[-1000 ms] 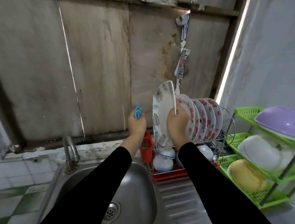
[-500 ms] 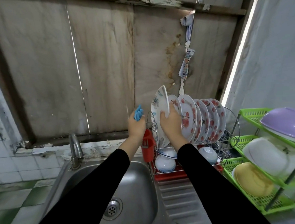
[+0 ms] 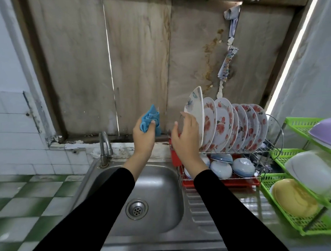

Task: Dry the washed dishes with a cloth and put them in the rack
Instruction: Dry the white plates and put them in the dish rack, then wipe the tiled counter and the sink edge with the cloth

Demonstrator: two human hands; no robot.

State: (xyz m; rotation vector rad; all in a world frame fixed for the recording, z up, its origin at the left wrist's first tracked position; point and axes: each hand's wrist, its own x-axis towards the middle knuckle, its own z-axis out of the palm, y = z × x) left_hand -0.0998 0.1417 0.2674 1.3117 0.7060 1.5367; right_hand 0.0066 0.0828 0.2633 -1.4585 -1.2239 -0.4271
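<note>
Clamped round a bunched blue cloth [image 3: 150, 119] with the left grip [image 3: 144, 137], fingers curled, back of the hand to the camera, raised left of the dish rack [image 3: 282, 139]. Nothing held in the right grip [image 3: 187, 137]: fingers apart and relaxed at the rack's left end, against the leaf-patterned plate [image 3: 195, 105]; touching or not, cannot tell. Reaching forward on black-sleeved forearms over the steel sink [image 3: 159, 182] left of the rack. Upright in the rack's leftmost slot, that plate, just beside a row of red-flowered plates [image 3: 223, 126] in the same rack. On the rack's lower tier, upturned bowls [image 3: 242, 166] over a red tray [image 3: 239, 182]. Right of the rack, green shelves [image 3: 297, 122].
</note>
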